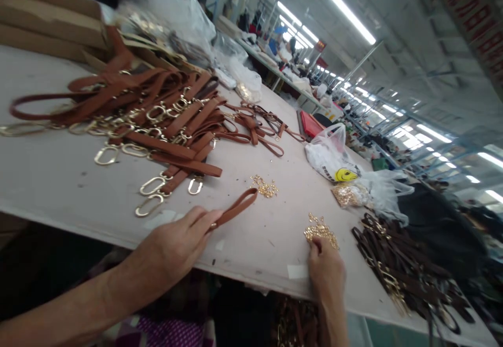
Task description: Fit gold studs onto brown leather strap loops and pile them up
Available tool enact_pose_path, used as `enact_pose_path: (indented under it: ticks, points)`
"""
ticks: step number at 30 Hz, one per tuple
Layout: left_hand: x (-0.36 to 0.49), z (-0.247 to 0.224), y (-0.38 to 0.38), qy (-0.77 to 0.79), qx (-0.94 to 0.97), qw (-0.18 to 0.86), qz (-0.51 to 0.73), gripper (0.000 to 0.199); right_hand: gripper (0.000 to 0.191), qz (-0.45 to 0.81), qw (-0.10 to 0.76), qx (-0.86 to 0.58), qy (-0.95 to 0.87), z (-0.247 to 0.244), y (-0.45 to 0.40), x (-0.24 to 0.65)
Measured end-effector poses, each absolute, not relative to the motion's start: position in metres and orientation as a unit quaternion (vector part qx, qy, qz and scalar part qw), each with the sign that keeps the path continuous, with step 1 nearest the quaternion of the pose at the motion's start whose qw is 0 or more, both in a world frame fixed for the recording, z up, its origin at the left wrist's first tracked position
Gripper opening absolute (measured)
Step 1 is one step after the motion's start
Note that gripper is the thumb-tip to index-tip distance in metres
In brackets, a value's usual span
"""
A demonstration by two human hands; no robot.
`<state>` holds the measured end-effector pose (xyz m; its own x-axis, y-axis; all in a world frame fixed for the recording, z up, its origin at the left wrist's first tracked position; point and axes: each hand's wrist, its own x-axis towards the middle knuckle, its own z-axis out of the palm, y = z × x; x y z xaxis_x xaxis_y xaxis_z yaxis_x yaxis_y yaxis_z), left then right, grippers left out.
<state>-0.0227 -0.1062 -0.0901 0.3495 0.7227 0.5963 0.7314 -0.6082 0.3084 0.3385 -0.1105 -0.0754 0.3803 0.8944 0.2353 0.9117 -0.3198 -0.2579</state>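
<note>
My left hand (176, 245) is closed on a brown leather strap (239, 206), whose looped end sticks out past the fingertips to the right. A small metal bit shows where the strap leaves the fingers. At the near edge of a pile of small gold metal pieces (323, 231), my right hand (327, 266) has its fingers pinched together. Whatever may be between those fingertips is too small to make out. Beyond the held strap lies a second, smaller scatter of gold pieces (264, 186).
Brown straps with gold clasps (176, 121) are heaped on the left of the table (251, 255). Dark brown straps (408, 268) lie at the right. Plastic bags (332, 155) stand near the far edge; a cardboard box (51, 19) sits at far left.
</note>
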Motion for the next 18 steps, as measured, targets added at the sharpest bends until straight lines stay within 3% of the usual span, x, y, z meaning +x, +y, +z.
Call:
enact_pose_path:
  ticks: [3,5,10,14,18]
  points:
    - [-0.029,-0.086,-0.105,-0.437,-0.835,0.039,-0.331,0.033,0.023,0.007,0.188,-0.818,-0.544,-0.074,-0.110,0.346]
    - [-0.032,-0.080,-0.106,-0.453,-0.819,-0.004,-0.352,0.035,0.021,0.031,0.232,-0.814,-0.531,-0.073,-0.112,0.341]
    - [-0.022,-0.061,-0.117,-0.511,-0.685,-0.369,-0.366,0.024,0.026,0.208,0.494,-0.655,-0.534,-0.065,-0.130,0.266]
    - [-0.010,-0.056,-0.121,-0.477,-0.548,-0.569,-0.385,0.013,0.013,0.289,0.526,-0.553,-0.579,-0.062,-0.139,0.193]
    - [-0.008,-0.060,-0.120,-0.464,-0.505,-0.608,-0.399,0.013,0.006,0.287,0.535,-0.494,-0.622,-0.070,-0.137,0.162]
